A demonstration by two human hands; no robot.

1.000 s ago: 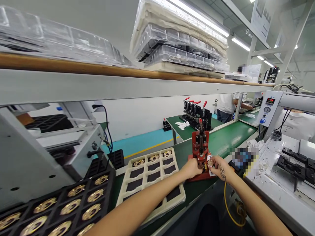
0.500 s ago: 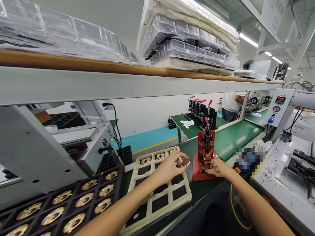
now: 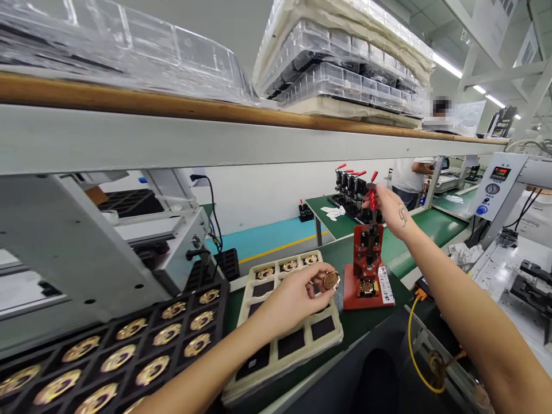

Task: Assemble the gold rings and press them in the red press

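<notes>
A cream tray (image 3: 287,361) sat along the near edge of the green bench (image 3: 431,230), with round gold pieces in the three compartments of its far row; dark lining showed in several nearer ones, and the left arm hid others. To its left, a black tray (image 3: 222,322) held gold rings in rows, one to each visible compartment.

The left hand (image 3: 317,290) pinched a round gold disc (image 3: 331,280) between thumb and fingers, apparently above the cream tray's right edge. Just right of that disc stood a red press (image 3: 350,298), a second gold piece (image 3: 368,287) lying in the fixture on its base. The right hand (image 3: 382,204), higher up, had its fingers curled around the press's upright red handle (image 3: 373,200), well apart from the pinched disc.
</notes>
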